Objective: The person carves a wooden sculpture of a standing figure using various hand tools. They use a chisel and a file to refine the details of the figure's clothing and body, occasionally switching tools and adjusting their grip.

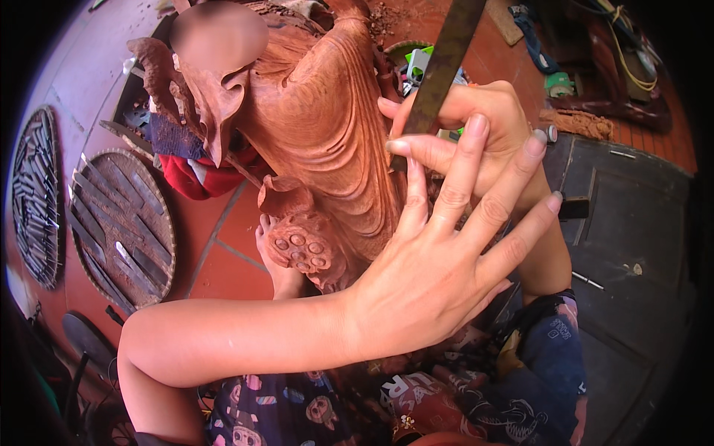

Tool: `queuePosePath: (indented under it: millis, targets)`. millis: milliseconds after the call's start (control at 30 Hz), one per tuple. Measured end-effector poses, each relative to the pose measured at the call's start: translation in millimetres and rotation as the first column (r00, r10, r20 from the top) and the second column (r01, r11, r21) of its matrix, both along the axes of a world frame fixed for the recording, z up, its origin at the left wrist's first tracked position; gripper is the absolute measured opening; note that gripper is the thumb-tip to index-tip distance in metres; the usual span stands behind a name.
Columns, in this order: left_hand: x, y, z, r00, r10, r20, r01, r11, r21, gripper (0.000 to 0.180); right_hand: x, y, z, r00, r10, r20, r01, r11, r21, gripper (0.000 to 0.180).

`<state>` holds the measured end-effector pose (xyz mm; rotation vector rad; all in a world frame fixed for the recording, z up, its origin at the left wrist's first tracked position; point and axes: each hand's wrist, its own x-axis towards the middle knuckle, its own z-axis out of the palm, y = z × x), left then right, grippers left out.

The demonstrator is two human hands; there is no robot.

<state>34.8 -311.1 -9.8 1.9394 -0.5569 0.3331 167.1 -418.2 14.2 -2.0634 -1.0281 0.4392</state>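
Note:
A reddish-brown wood carving (320, 111) with flowing robe folds leans before me. Near its base is a carved lotus seed pod (301, 249). My right hand (483, 126) is closed around a long, flat, dark steel chisel (446, 67), thumb pressed along the blade. The chisel's lower end meets the carving's right edge; its upper end runs out of view. My left hand (439, 245) reaches across from the left, back up and fingers spread. Its little finger lies by the chisel tip, and the other fingers overlap my right hand. My left thumb is mostly hidden.
Two round woven trays (167, 245) (56, 260) of chisels stand on red floor tiles at left. A bare foot (282, 275) is beside the carving. A dark panel (625, 245) lies at right, with dark polished wooden furniture (595, 82) beyond. Red cloth (190, 175) bunches behind the carving.

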Motion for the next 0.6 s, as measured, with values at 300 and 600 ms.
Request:
queuePosePath:
  millis: [300,600]
  targets:
    - [4,4,0,1.000,0.012,0.005,-0.012,1.000,0.004,0.074,0,0,-1,1.000,-0.010,-0.005,0.010,1.000,0.017,0.013]
    - [5,8,5,1.000,-0.003,-0.021,0.003,1.000,-0.004,0.077,-3,2,-11,0.999,-0.037,-0.013,0.038,0.997,0.065,0.013]
